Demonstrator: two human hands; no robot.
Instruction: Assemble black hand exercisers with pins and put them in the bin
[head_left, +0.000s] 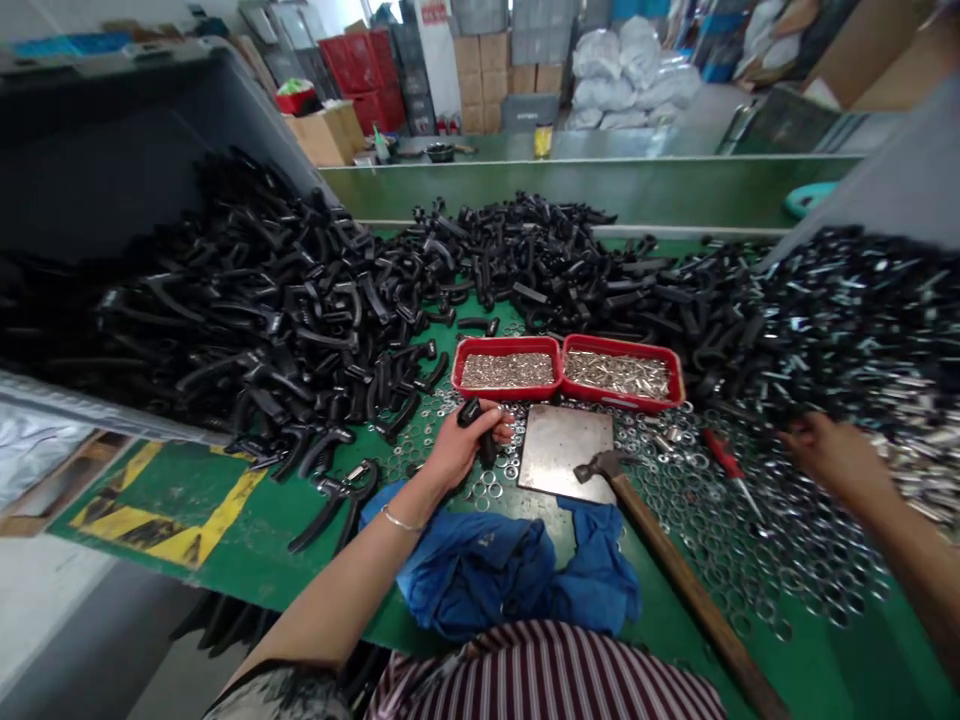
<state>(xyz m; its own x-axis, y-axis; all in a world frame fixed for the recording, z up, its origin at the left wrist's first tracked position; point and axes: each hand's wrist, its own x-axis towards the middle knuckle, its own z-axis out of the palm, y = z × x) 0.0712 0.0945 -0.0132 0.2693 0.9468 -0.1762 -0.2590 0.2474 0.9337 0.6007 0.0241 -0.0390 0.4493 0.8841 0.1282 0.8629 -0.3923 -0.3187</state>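
a square metal plate (559, 450) lies on the green table (259, 565), and just to its left the left hand (454, 445) is closed around a black part (487, 449), the fingers wrapped about it and the piece held roughly upright, above loose rings that lie beside the plate. the right hand (836, 458) is well apart from the plate, out to its right, fingers curled at the near edge of a heap of dark pieces with bright metal ends (847, 300); whether anything is pinched in those fingers i cannot tell. a hammer (692, 590) rests its head on the right part of the plate, its wooden handle slanting away toward the plate's near right. beyond the plate, side by side, stand two red trays, the left tray (506, 370) filled with tiny metal bits and the right tray (621, 374) with small metal pins. a screwdriver with a red handle (723, 455) lies to the right of the plate, among many metal rings (705, 515) spread over that side. a crumpled blue cloth (480, 570) lies on the near side of the plate, one end reaching its edge. left of the plate and beyond it spreads a big pile of black handles (322, 310), partly inside a grey bin (232, 120) tipped on its side, and a black two-armed tool (330, 515) lies near left of the plate.
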